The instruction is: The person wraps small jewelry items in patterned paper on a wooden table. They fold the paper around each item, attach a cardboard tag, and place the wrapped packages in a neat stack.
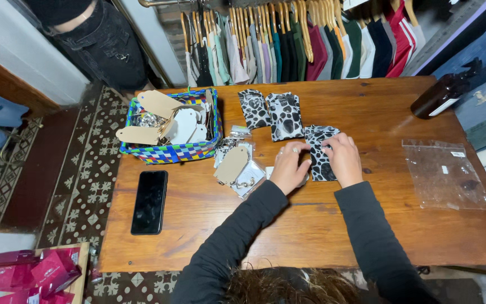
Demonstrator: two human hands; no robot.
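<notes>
I'm seeing tan tags (158,103) sitting in the basket, a dark phone screen (149,201) lying left, a clear bag (444,174) lying right.

Table (367,225) is warm, slightly worn wood with a soft sheen. The spotted pouches (286,115) look like matt cloth, the phone (149,201) is glossy black glass, the bag on the right (444,174) clear crinkly plastic, and the basket (170,152) woven plastic.

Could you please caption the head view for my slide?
Both hands, left hand and right hand, press a black-and-white patterned pouch on the wooden table.
</notes>
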